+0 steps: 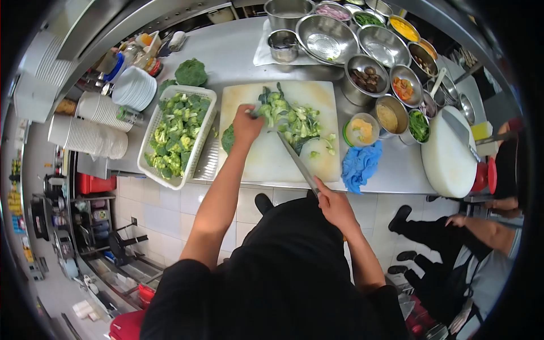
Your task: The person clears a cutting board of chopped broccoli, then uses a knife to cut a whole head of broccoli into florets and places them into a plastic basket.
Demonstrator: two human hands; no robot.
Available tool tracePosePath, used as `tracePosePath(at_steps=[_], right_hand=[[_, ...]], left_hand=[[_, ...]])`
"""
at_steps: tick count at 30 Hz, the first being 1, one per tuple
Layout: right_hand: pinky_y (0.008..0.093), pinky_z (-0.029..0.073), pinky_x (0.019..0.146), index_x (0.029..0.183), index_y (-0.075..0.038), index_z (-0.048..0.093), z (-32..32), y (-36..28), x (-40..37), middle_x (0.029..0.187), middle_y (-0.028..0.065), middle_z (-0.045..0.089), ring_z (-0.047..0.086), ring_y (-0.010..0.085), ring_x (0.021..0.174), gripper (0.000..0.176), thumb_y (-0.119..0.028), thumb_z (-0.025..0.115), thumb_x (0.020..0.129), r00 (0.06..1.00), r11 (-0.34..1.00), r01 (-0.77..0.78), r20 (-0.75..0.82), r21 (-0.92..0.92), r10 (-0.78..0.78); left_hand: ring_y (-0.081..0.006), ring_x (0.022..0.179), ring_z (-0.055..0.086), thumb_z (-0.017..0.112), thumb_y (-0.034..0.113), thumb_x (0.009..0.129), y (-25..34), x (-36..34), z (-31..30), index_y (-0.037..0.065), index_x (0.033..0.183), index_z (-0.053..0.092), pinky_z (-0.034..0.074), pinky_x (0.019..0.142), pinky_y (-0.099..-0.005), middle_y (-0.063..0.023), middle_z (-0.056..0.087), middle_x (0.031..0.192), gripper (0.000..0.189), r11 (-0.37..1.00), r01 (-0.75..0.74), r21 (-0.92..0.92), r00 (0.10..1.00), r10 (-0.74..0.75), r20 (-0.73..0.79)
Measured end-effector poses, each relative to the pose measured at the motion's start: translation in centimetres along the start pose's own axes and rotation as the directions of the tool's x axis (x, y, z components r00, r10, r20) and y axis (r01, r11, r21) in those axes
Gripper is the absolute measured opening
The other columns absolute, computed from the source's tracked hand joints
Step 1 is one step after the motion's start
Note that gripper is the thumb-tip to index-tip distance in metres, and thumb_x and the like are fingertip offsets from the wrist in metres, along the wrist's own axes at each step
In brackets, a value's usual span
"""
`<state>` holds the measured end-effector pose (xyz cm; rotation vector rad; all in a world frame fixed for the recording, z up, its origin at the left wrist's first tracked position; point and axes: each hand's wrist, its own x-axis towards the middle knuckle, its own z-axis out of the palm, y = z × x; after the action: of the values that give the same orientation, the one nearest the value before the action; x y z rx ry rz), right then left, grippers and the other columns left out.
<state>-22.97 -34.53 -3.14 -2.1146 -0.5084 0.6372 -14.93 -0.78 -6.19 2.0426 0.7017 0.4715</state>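
A white cutting board [255,161] lies on the steel counter before me, with cut broccoli pieces [300,122] heaped on its right half. My right hand [335,207] is wrapped round the handle of a knife [297,158], whose blade points up and left over the board. My left hand [248,123] is over the board's left half, fingers bent beside the broccoli; what they hold, if anything, is too small to tell. Another broccoli head [228,139] sits at the board's left edge, partly behind my left forearm. Left of the board, a white basket [211,113] holds many florets.
Broccoli heads [191,72] lie behind the basket. Stacked white bowls [88,136] stand at the left. Metal bowls [326,38] of ingredients fill the back right. A blue cloth [361,165] and a round white board [445,156] are at the right, near another person's arm [490,233].
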Motion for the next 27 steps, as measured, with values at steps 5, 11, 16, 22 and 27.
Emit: tracePosePath(at_steps=[5, 11, 16, 22, 27], right_hand=[[0.0481, 0.05, 0.063, 0.142, -0.023, 0.048, 0.0, -1.8, -3.4, 0.068, 0.0188, 0.06, 0.062, 0.0368, 0.064, 0.058, -0.009, 0.057, 0.086, 0.992, 0.987, 0.109, -0.042, -0.121, -0.115], [0.0473, 0.05, 0.06, 0.144, -0.023, 0.044, -0.4, -4.3, -3.6, 0.068, 0.0155, 0.058, 0.06, 0.0348, 0.062, 0.061, -0.009, 0.057, 0.086, 0.993, 0.922, 0.115, 0.076, -0.37, -0.094], [0.05, 0.05, 0.059, 0.144, -0.02, 0.045, -0.6, -5.5, -2.9, 0.067, 0.0189, 0.056, 0.06, 0.0382, 0.06, 0.058, -0.012, 0.056, 0.088, 0.99, 0.887, 0.126, 0.111, -0.445, -0.085], [0.0486, 0.052, 0.062, 0.143, -0.022, 0.046, 1.0, -3.6, 0.0, 0.071, 0.0193, 0.06, 0.061, 0.0379, 0.062, 0.058, -0.012, 0.056, 0.087, 0.987, 0.894, 0.158, 0.082, -0.419, -0.136], [0.047, 0.052, 0.066, 0.143, -0.023, 0.045, 0.4, -2.6, 0.4, 0.072, 0.0198, 0.064, 0.063, 0.0385, 0.066, 0.057, -0.012, 0.055, 0.088, 0.99, 0.99, 0.098, 0.115, -0.105, -0.086]], left_hand=[[-0.0131, 0.071, 0.053, 0.08, 0.004, 0.071, -4.0, -7.4, -0.8, 0.004, 0.103, 0.05, 0.049, 0.065, -0.0276, -0.0043, 0.053, 0.085, 0.044, 0.939, 0.113, -0.326, 0.993, -0.114, 0.016], [-0.0111, 0.073, 0.051, 0.079, -0.002, 0.074, -3.9, -10.2, -0.8, 0.004, 0.102, 0.05, 0.047, 0.067, -0.0246, -0.0038, 0.052, 0.09, 0.041, 0.93, 0.143, -0.339, 0.983, -0.173, -0.06], [-0.0091, 0.074, 0.051, 0.077, -0.007, 0.075, -3.2, -11.0, 0.0, 0.007, 0.103, 0.047, 0.047, 0.066, -0.0223, -0.0009, 0.052, 0.089, 0.043, 0.947, 0.02, -0.32, 0.994, -0.053, -0.096], [-0.0116, 0.079, 0.054, 0.079, -0.004, 0.073, -3.1, -11.3, -0.6, 0.004, 0.105, 0.049, 0.049, 0.069, -0.0249, -0.0046, 0.055, 0.093, 0.045, 0.959, 0.092, -0.27, 0.986, -0.126, -0.113], [-0.0112, 0.08, 0.056, 0.079, -0.001, 0.076, -3.4, -10.7, -1.4, 0.004, 0.115, 0.049, 0.049, 0.072, -0.0249, -0.0059, 0.059, 0.097, 0.05, 0.867, 0.241, -0.435, 0.96, -0.28, -0.026]])
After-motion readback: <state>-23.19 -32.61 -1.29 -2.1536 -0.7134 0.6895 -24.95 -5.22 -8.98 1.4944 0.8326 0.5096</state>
